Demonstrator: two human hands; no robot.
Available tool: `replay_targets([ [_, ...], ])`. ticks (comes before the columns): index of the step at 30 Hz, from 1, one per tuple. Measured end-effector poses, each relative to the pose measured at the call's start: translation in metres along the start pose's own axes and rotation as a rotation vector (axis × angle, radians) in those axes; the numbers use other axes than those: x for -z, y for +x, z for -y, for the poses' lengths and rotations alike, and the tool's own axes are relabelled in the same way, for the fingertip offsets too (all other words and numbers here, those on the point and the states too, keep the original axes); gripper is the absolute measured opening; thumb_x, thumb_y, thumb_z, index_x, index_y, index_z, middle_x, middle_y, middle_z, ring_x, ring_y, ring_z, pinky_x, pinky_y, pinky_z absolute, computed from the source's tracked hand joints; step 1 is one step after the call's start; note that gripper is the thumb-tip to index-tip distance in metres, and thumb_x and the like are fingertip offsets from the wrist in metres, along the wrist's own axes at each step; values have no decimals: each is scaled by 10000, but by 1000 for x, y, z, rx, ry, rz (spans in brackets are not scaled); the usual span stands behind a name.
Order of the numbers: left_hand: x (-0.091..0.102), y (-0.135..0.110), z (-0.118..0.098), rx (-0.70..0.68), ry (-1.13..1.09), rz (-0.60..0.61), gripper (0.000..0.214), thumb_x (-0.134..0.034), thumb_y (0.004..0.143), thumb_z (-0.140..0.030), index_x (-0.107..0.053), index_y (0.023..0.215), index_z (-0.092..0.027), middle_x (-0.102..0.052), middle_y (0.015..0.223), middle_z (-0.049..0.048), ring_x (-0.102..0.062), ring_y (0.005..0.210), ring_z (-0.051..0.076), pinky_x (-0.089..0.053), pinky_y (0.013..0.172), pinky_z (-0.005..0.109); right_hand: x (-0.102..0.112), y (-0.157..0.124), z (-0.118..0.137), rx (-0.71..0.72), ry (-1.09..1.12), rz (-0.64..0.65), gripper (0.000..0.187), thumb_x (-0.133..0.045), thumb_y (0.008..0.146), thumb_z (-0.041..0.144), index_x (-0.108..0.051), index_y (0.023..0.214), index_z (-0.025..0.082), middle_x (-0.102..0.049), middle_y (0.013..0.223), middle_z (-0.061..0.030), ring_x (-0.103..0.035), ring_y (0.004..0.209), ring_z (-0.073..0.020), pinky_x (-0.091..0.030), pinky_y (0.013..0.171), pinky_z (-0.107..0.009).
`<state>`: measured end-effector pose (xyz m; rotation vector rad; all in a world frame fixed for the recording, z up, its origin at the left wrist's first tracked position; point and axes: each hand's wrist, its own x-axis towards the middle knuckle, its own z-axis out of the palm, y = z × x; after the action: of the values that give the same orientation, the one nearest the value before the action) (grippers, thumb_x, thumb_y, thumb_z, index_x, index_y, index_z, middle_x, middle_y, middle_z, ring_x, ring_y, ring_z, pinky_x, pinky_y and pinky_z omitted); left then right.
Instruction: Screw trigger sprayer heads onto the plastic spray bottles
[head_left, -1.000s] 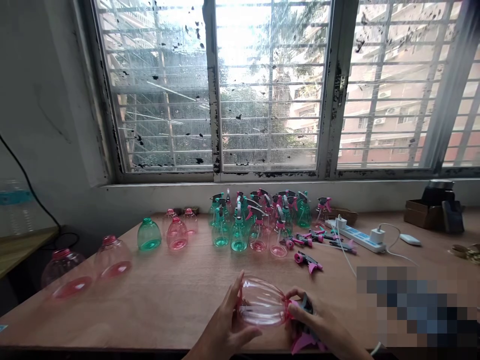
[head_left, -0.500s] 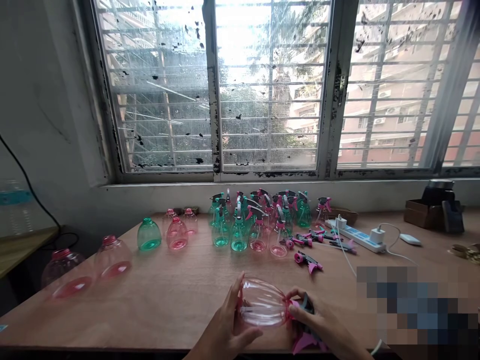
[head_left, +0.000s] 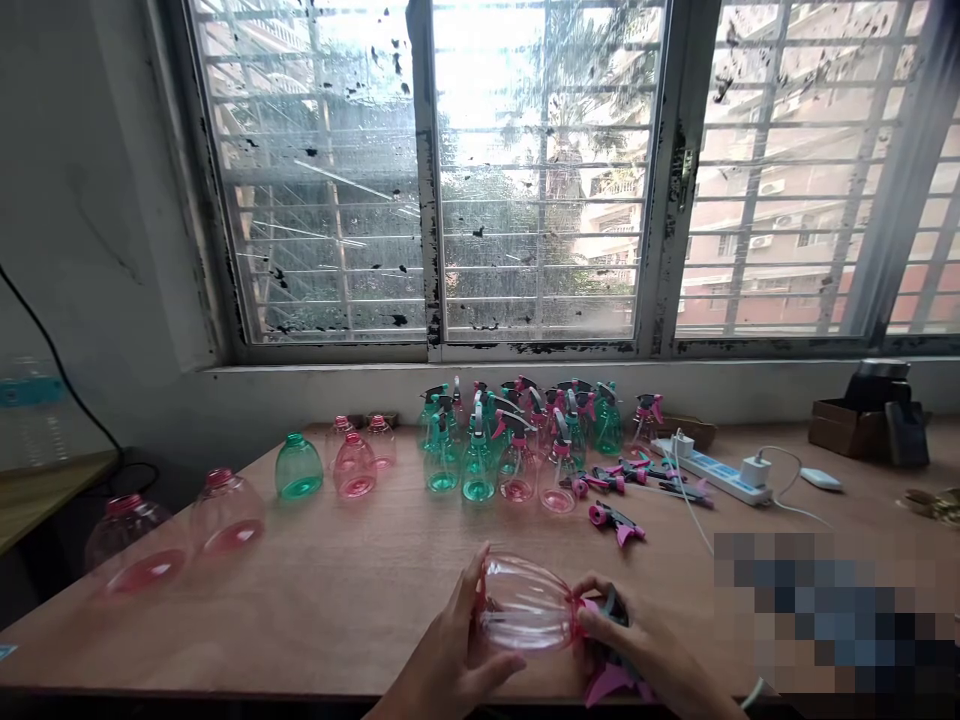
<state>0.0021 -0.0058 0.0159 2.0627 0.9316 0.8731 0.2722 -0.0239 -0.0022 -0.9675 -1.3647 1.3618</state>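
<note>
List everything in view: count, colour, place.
Held bottle: 1, pink, front centre
Held spray head: 1, pink-grey, bottle neck
Headless bottles: 5 pink, 1 green, left
Spray bottles: over ten, green and pink, rear centre
Loose spray heads: several, mostly pink-black, centre-right
Power strip: 1, white-blue, right rear
Chargers: 2, white, on strip
Cables: several, white, right
Gadget: 1, white, right
Box: 1, brown, right rear
Large bottle: 1, clear, far left
Table: 1, brown, foreground
Window: 1, grey, rear
Pixelated patch: 1, dark, right front
Left hand: 1, bare, bottle base
Right hand: 1, bare, bottle neck
</note>
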Motion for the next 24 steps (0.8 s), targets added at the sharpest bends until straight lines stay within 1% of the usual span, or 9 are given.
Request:
replay_targets([
  [15, 1, -1, 0, -12, -18, -4, 996, -743, 864, -422, -103, 1610, -259, -600, 1226, 95, -604, 1023, 249, -454, 982, 379, -3, -3, 5, -15, -17, -28, 536, -764, 750, 655, -587, 966, 197, -736, 668, -16, -666, 622, -199, -449, 608, -284],
  [19, 2, 0, -1, 15, 1, 8, 1003, -746, 858, -449, -115, 1612, -252, -600, 1246, 113, -593, 1064, 264, -430, 1034, 397, -2, -2, 4, -2, 13, -2, 506, -764, 783, 616, -580, 979, 188, -742, 674, -17, -658, 621, -186, -450, 620, -276],
  [24, 2, -1, -2, 8, 2, 2, 997, -747, 856, -459, -136, 1611, -239, -599, 1271, 132, -562, 1169, 297, -390, 1096, 418, -1, -1, 0, -1, 44, 18, 492, -762, 802, 589, -568, 993, 179, -751, 682, -28, -658, 618, -182, -454, 620, -274],
])
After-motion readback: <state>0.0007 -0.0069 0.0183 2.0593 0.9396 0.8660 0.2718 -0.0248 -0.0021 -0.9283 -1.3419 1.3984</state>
